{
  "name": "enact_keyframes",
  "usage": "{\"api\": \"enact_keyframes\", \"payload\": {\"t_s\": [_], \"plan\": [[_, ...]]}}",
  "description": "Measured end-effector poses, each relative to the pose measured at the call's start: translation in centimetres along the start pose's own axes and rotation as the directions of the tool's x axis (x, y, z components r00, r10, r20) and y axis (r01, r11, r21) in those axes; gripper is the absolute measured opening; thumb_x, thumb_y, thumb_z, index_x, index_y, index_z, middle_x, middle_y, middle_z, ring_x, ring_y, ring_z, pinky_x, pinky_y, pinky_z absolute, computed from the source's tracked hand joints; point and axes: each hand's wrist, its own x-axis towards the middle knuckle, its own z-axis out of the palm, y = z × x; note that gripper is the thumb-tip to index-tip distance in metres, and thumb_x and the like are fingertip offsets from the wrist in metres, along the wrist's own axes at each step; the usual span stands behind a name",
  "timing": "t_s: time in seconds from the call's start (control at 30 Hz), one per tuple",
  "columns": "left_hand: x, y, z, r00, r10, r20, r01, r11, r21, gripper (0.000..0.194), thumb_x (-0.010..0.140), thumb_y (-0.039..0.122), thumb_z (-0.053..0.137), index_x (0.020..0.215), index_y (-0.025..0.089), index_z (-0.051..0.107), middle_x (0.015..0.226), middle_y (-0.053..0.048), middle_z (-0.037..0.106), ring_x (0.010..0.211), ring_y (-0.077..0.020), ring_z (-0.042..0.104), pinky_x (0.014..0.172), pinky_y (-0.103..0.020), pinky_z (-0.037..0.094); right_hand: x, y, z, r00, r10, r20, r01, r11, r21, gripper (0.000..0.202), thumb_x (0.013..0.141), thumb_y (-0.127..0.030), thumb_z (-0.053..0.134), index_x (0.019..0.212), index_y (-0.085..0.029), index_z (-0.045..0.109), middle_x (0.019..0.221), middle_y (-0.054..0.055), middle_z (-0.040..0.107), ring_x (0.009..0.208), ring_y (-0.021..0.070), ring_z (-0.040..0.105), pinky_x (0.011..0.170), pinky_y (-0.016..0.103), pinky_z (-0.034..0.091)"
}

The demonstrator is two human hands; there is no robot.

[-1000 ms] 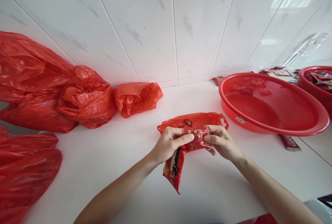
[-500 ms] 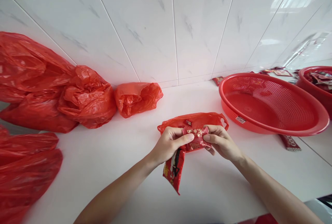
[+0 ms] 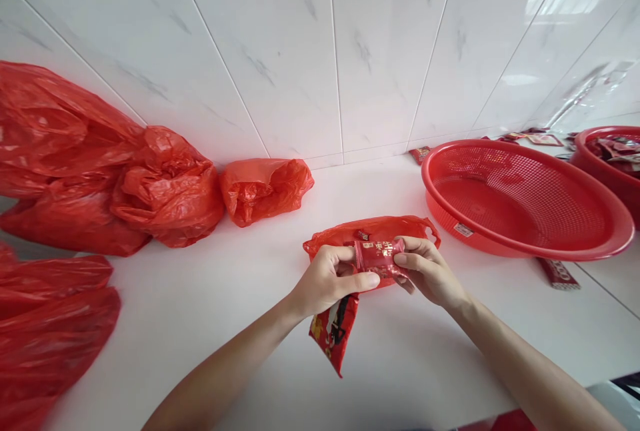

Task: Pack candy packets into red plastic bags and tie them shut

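I see left hand (image 3: 327,279) and right hand (image 3: 427,272) pinching the packet (image 3: 377,256) by its ends, probably to keep it steady, label up. Pouch (image 3: 334,332) hangs under the left hand, seemingly gripped too. Bag (image 3: 393,226) lies just beyond, below packet, presumably for easy reach. Basket (image 3: 483,201) sits beside bag, right.

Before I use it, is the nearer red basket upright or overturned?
Upright: the basket shows its perforated inside, rim facing up.

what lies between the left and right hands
In the head view, a small red packet with gold lettering spans left hand to right hand; a red plastic bag shows behind.
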Motion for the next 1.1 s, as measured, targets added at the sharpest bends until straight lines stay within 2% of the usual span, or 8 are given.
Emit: {"api": "enact_keyframes", "payload": {"t_s": [0.33,0.5,0.6,0.67,0.77,0.83,1.0,1.1], "plan": [[-0.13,0.21,0.05,0.999,0.022,0.031,-0.023,0.998,0.052,0.032,0.083,0.043,0.072,0.093,0.014,0.080,0.068,-0.004,0.067,0.059,-0.0137,0.054,0.053,-0.024,0.042,0.14,0.11,-0.03,0.999,0.019,-0.031,-0.018,1.000,0.010,0.022,0.082,-0.028,0.073,0.065,-0.017,0.064,0.055,-0.002,0.054,0.046,0.0093,0.044,0.036,0.020,0.036],[-0.31,0.12,0.16,0.999,0.052,-0.011,-0.051,0.997,0.059,0.032,0.086,0.042,0.069,0.099,0.015,0.079,0.060,0.001,0.055,0.051,-0.0086,0.038,0.047,-0.022,0.030,0.15,0.03,-0.03,0.999,0.023,-0.047,-0.023,1.000,0.001,0.022,0.081,-0.029,0.073,0.065,-0.017,0.065,0.055,-0.002,0.055,0.046,0.0095,0.045,0.035,0.020,0.036],[-0.36,0.20,0.29,0.995,0.045,-0.088,-0.040,0.998,0.047,0.031,0.086,0.040,0.070,0.103,0.015,0.077,0.050,0.007,0.039,0.046,-0.0067,0.026,0.044,-0.022,0.023,0.17,-0.06,0.00,0.999,0.016,-0.052,-0.017,1.000,-0.010,0.023,0.081,-0.030,0.074,0.064,-0.017,0.065,0.054,-0.002,0.055,0.045,0.0093,0.044,0.035,0.020,0.036],[-0.36,0.22,0.35,0.987,0.042,-0.152,-0.038,0.999,0.031,0.032,0.084,0.036,0.071,0.108,0.015,0.073,0.049,0.008,0.038,0.045,-0.0065,0.027,0.043,-0.021,0.025,0.18,-0.07,-0.01,0.999,0.010,-0.048,-0.011,1.000,-0.011,0.024,0.081,-0.030,0.073,0.064,-0.017,0.065,0.054,-0.002,0.055,0.044,0.0089,0.043,0.035,0.020,0.036],[-0.35,0.22,0.36,0.971,0.085,-0.225,-0.083,0.996,0.019,0.039,0.081,0.030,0.073,0.118,0.017,0.067,0.070,0.003,0.060,0.047,-0.0049,0.035,0.045,-0.020,0.033,0.18,0.01,-0.06,0.999,0.007,-0.040,-0.007,1.000,-0.012,0.023,0.082,-0.030,0.073,0.065,-0.017,0.065,0.055,-0.002,0.056,0.044,0.0087,0.044,0.035,0.019,0.036],[-0.40,0.22,0.34,0.964,0.125,-0.236,-0.118,0.992,0.041,0.039,0.081,0.026,0.073,0.118,0.019,0.065,0.082,0.001,0.064,0.047,-0.0034,0.036,0.044,-0.019,0.034,0.16,0.11,-0.09,0.999,0.011,-0.038,-0.011,1.000,-0.016,0.023,0.082,-0.030,0.073,0.066,-0.017,0.065,0.056,-0.002,0.056,0.046,0.0089,0.044,0.035,0.019,0.037],[-0.61,0.03,0.32,0.949,0.222,-0.224,-0.192,0.970,0.148,0.032,0.084,0.023,0.069,0.116,0.019,0.071,0.077,0.003,0.057,0.046,-0.0028,0.034,0.045,-0.019,0.033,0.14,0.34,-0.12,0.999,0.010,-0.043,-0.012,0.999,-0.035,0.023,0.083,-0.031,0.074,0.067,-0.017,0.065,0.058,-0.002,0.054,0.048,0.0095,0.045,0.035,0.019,0.037],[-0.63,-0.25,0.31,0.942,0.255,-0.218,-0.208,0.953,0.219,0.030,0.085,0.022,0.067,0.114,0.019,0.075,0.065,0.005,0.049,0.047,-0.0044,0.032,0.047,-0.020,0.034,0.13,0.35,-0.14,1.000,0.008,-0.030,-0.009,0.999,-0.052,0.025,0.083,-0.033,0.074,0.066,-0.016,0.065,0.057,-0.001,0.055,0.047,0.0095,0.046,0.035,0.019,0.037]]}}
